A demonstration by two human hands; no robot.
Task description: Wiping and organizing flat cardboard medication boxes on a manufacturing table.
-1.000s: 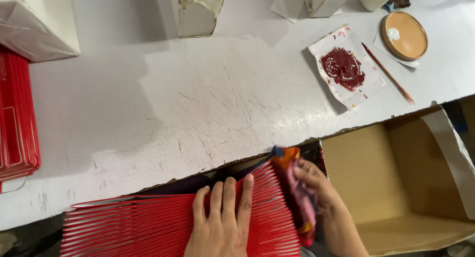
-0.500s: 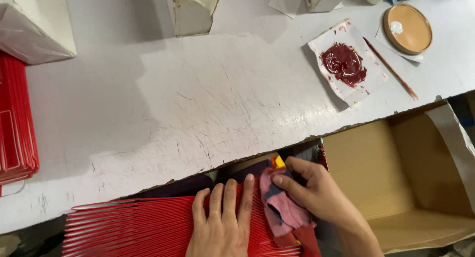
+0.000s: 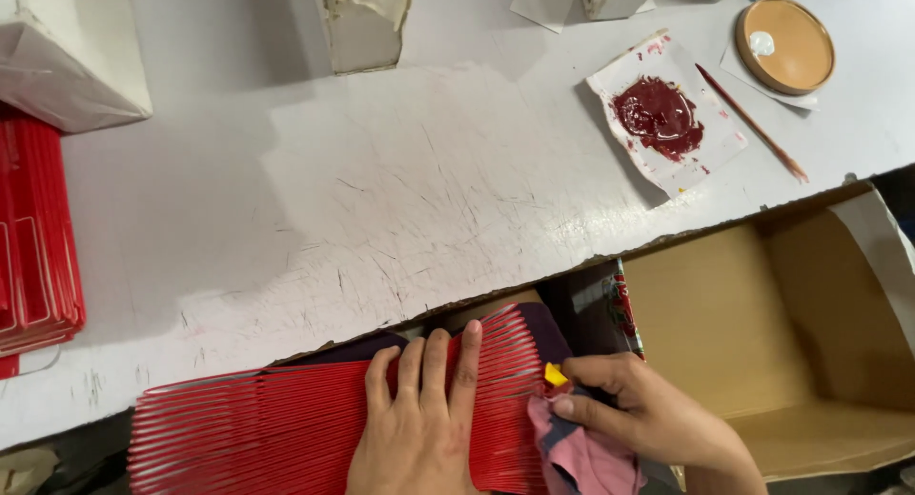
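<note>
Pressing flat at the bottom centre of the frame, your left hand (image 3: 419, 424) lies with fingers spread on the fanned stack of red sheets (image 3: 286, 428), holding the staggered edges in place. Just to its right, your right hand (image 3: 648, 419) pinches a bunched pink and grey rag (image 3: 581, 457) between thumb and fingertips, with a small yellow scrap (image 3: 555, 374) showing at the top of the bundle.

A second ago that rag was lifted higher and further right, off the sheets. Half a second ago it had dropped toward them. Now it sits down on the right end of the fan, touching the red edges. Your left hand has hardly shifted in all that time. I judge from this that you are wiping along the exposed edges while the other hand keeps the fan from sliding.

Right of your hands, the open cardboard box (image 3: 762, 362) stands below the counter's edge. Beyond the fan, the scratched white counter (image 3: 381, 200) runs across the middle of the frame. At the left edge another pile of red sheets (image 3: 33, 247) rests on it. In the upper right lie a white card smeared with dark red paste (image 3: 662, 114), a thin brush (image 3: 753, 123) beside it, and a round wooden lid (image 3: 786, 42) further back.
</note>
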